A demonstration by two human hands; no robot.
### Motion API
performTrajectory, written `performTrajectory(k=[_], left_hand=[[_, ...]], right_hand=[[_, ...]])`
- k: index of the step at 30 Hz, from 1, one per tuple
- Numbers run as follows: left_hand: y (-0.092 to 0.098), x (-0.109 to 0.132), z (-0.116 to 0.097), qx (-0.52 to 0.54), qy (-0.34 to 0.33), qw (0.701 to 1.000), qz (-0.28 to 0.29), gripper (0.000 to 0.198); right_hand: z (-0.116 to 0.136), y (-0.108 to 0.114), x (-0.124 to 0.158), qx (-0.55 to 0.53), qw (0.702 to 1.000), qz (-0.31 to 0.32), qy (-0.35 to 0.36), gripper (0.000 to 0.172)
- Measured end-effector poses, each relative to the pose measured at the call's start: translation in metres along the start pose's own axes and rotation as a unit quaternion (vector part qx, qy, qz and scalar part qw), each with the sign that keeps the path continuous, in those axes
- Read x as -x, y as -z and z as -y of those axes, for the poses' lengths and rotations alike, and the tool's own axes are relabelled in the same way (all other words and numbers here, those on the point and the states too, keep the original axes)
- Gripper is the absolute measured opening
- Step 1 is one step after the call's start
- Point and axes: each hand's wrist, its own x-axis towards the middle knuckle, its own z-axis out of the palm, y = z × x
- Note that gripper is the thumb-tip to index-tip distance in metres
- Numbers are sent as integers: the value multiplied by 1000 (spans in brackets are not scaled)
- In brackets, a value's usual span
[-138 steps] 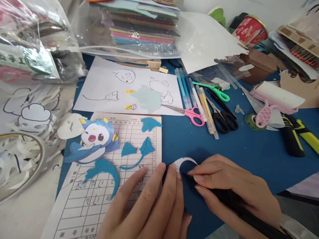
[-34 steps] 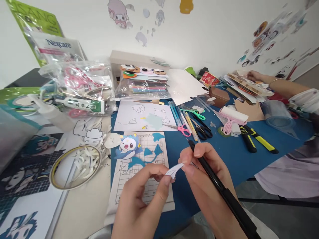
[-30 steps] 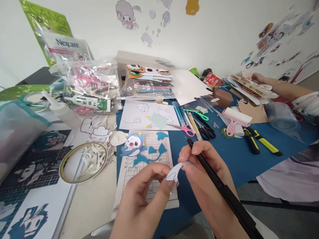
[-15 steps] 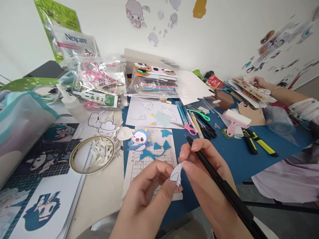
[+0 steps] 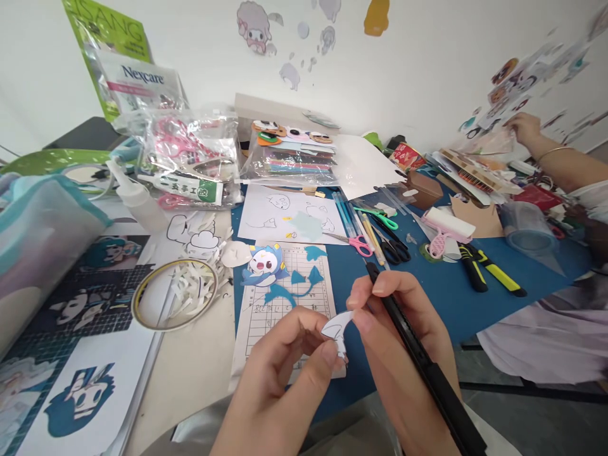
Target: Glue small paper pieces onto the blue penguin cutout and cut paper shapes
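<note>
Between thumb and fingers, my left hand (image 5: 294,373) pinches a small white paper cutout (image 5: 338,329) with black drawn lines. My right hand (image 5: 403,342) touches the cutout's upper tip with thumb and fingertip, and also holds a long black craft knife (image 5: 422,361) slanting across the palm. Just beyond the hands, a blue-and-white paper character (image 5: 265,265) and blue paper pieces (image 5: 304,284) lie on a lined form sheet (image 5: 249,339). Behind them, a white sheet (image 5: 254,221) carries outline drawings.
Pink scissors (image 5: 360,245), black scissors (image 5: 396,250) and yellow-black pliers (image 5: 498,275) lie to the right. At left are a tape roll (image 5: 137,304) with paper scraps and a glue bottle (image 5: 140,202). Another person's hand (image 5: 525,128) is at the far right.
The paper cutout has turned, its drawn tip now pointing more to the left. The knife and my right hand have shifted slightly right. The other person's hand has risen and moved right.
</note>
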Motion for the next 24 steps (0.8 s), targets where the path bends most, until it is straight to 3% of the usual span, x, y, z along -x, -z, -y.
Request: performTrajectory(k=[3,12,18,24], left_hand=[[-6,1,-7,8,27,999,-43,20],[-3,4,-3,-1,10,1000,-25,22],[-4,6,0,96,14,995,-31,21],[-3,8,-1,63,44,997,-14,28]], right_hand=[[1,0,2,-9,1000,-5,9,20],[7,-13,9,39,996,-60,44,17],[11,-19,13,84,992,-74,60,17],[16,-20,16,70,995,-59,50,22]])
